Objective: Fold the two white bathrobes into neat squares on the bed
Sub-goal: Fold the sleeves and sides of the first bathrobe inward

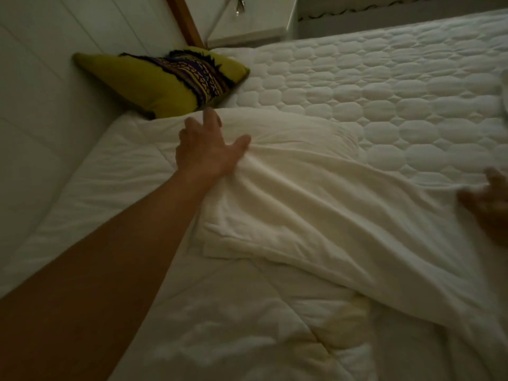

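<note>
A white bathrobe (316, 204) lies spread and creased across the near part of the bed (384, 86). My left hand (209, 147) reaches out to the robe's far left corner, fingers splayed, with the cloth bunched under thumb and palm. My right hand (489, 202), blurred at the right edge of the view, holds the robe's far right edge. The cloth is pulled into long folds between the two hands. A sliver of other white cloth (504, 100) shows at the far right; I cannot tell what it is.
A yellow-green cushion (154, 81) with a dark patterned band leans in the corner against the white wall (41, 92), just beyond my left hand. A wooden post (187, 23) and a white bedside unit (247, 26) stand behind the bed. The room is dim.
</note>
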Demonstrator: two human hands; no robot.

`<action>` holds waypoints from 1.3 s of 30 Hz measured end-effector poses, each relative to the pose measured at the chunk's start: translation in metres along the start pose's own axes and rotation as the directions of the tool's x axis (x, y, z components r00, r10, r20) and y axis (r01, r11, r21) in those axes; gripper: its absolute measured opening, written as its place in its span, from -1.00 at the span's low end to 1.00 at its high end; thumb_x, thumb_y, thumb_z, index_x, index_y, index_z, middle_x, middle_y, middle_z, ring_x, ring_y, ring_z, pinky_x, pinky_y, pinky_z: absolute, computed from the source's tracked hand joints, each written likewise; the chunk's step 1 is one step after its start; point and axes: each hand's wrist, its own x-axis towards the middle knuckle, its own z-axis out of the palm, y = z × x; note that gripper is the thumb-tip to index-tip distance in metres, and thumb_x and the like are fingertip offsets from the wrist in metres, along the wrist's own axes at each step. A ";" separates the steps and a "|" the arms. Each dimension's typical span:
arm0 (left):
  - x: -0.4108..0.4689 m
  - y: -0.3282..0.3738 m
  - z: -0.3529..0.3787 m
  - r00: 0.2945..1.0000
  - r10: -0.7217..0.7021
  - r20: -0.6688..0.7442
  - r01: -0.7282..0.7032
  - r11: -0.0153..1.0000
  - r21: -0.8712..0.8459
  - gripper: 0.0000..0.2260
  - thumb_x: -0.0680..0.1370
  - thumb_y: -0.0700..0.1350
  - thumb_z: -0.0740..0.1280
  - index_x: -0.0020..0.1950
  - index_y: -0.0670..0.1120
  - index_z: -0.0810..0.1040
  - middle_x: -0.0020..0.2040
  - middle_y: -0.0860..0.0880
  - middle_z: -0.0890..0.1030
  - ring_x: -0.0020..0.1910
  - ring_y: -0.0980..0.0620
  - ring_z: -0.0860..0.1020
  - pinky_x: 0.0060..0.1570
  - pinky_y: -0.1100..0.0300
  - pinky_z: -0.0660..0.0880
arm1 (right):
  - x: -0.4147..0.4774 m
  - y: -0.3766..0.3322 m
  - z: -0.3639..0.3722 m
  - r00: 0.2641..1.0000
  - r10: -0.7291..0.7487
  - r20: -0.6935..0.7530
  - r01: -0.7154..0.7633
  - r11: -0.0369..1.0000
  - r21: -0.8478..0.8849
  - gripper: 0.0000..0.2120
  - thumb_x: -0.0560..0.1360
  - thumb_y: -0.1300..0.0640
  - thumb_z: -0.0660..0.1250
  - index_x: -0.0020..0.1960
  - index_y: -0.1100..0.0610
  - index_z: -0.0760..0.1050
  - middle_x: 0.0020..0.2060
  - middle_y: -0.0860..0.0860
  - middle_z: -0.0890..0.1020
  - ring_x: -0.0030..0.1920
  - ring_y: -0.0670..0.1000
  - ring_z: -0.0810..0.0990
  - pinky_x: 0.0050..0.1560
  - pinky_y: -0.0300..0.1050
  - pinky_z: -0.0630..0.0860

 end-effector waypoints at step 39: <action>-0.163 0.253 0.161 0.761 0.600 0.247 -0.640 0.756 0.136 -0.56 0.58 0.11 0.10 0.28 -0.08 0.57 0.23 -0.21 0.60 0.15 -0.27 0.57 0.15 -0.21 0.42 | -0.060 0.058 -0.159 0.775 0.630 -0.047 -0.551 0.710 0.437 -0.45 0.61 -0.23 0.12 0.43 0.11 0.43 0.34 0.16 0.52 0.32 0.18 0.47 0.34 0.13 0.36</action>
